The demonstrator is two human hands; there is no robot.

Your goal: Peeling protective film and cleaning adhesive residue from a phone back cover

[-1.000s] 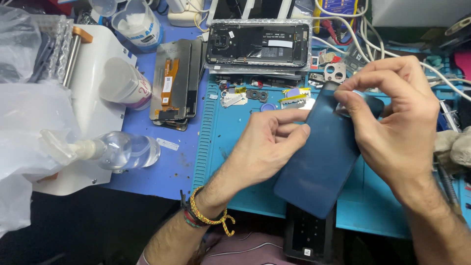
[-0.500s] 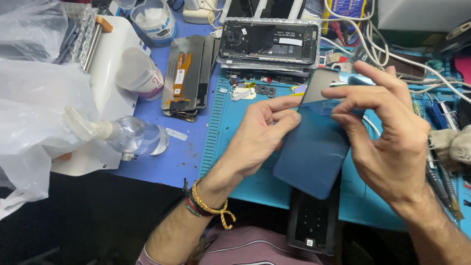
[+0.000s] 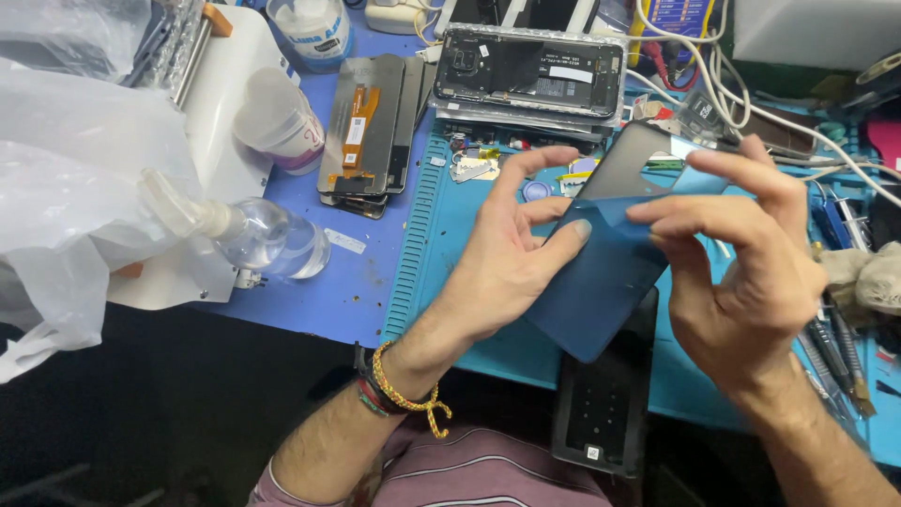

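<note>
Fingers [image 3: 657,211] grip blue cover [image 3: 601,282] above black phone [image 3: 605,404].

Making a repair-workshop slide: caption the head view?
Left hand and right hand hold a blue phone back cover above a teal repair mat.

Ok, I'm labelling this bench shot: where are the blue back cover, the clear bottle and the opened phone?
blue back cover [image 3: 601,282], head view, its middle.
clear bottle [image 3: 267,239], head view, its body.
opened phone [image 3: 530,70], head view, its exposed inside.
</note>
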